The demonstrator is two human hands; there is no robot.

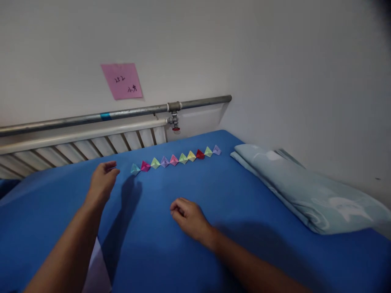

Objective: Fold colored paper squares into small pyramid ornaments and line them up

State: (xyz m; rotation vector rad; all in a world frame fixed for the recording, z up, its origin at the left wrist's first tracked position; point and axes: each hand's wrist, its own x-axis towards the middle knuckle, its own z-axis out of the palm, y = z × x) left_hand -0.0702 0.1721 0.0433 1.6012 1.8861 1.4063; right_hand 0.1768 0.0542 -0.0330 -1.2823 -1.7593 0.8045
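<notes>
Several small folded paper pieces stand in a slanting row on the blue sheet (159, 228), from a light blue piece (135, 169) at the left, past a red one (200, 154), to a purple one (216, 150) at the right. My left hand (104, 179) is raised left of the light blue piece, apart from it, with its fingers apart and nothing seen in them. Below the row's middle, my right hand (189, 215) is curled closed near the sheet; no object shows in it.
A folded pale green blanket (305, 191) lies at the right by the wall. Behind the sheet run a metal pipe (134, 112) with a valve and a white radiator (76, 150). White paper (97, 270) lies partly under my left forearm. A pink note (123, 81) hangs above.
</notes>
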